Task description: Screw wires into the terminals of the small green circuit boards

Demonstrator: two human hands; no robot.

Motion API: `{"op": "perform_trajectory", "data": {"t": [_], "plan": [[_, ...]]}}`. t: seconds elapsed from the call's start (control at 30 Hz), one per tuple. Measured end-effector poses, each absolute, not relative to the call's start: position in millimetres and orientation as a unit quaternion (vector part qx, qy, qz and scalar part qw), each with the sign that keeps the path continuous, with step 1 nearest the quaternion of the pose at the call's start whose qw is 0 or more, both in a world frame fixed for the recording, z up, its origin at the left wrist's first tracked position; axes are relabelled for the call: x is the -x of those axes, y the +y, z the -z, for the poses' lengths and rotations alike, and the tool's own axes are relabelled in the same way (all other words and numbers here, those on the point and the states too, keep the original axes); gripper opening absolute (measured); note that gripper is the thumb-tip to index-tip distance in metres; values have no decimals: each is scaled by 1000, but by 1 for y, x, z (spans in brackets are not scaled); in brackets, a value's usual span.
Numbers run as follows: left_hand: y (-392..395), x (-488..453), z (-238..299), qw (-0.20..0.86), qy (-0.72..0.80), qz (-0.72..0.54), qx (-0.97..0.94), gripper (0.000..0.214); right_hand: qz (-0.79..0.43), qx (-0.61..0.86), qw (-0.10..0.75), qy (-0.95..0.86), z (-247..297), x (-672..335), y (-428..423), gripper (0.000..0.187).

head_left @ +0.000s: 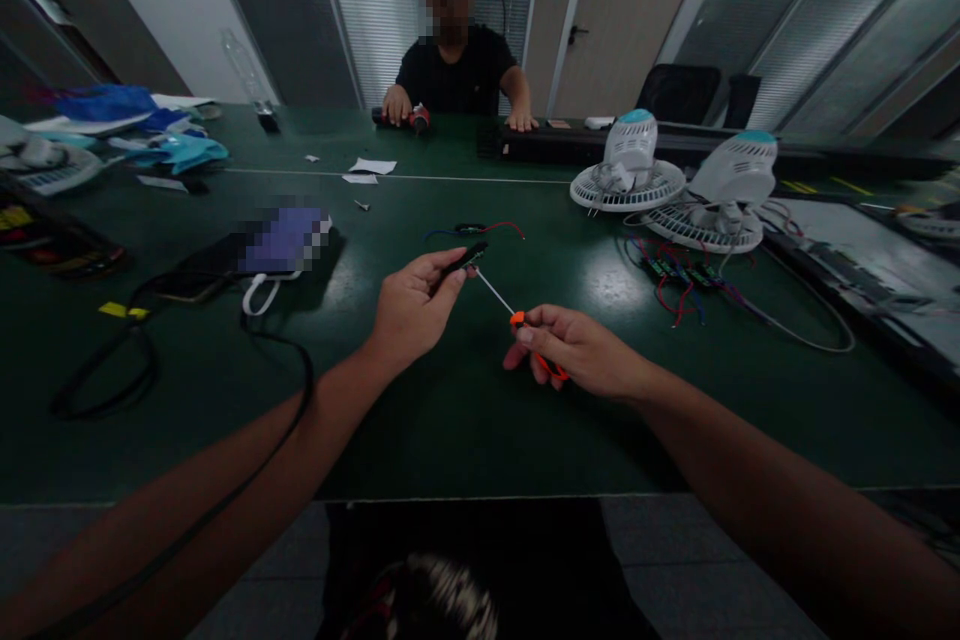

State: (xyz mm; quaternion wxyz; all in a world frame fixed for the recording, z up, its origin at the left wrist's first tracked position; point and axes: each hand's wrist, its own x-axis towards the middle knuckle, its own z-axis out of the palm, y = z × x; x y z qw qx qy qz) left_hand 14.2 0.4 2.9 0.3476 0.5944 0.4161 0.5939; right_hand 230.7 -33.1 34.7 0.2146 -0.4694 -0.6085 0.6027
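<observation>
My left hand pinches a small black part with red and blue wires trailing from it, held above the green table. My right hand is closed round the orange handle of a small screwdriver. The thin metal shaft points up and left, its tip touching the black part.
Two white desk fans lie at the right with several wired circuit boards before them. A phone and black cable lie left. Paper scraps sit further back. A person in black sits opposite, hands on the table.
</observation>
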Motion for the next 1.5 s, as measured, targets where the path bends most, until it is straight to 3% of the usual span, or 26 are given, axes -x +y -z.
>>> {"op": "perform_trajectory", "data": {"t": [0.57, 0.73, 1.0, 1.5], "plan": [[2, -14, 0, 348, 395, -604, -598, 33, -592, 488, 204, -608, -37, -231, -34, 12], [1, -14, -2, 350, 399, -601, -598, 33, -642, 454, 213, -580, -37, -237, -33, 23], [2, -13, -2, 353, 392, -602, -600, 32, -645, 399, 216, -614, -28, -242, -29, 23], [0, -14, -3, 355, 392, -604, -596, 34, -621, 424, 224, -620, -28, -239, -31, 21]]}}
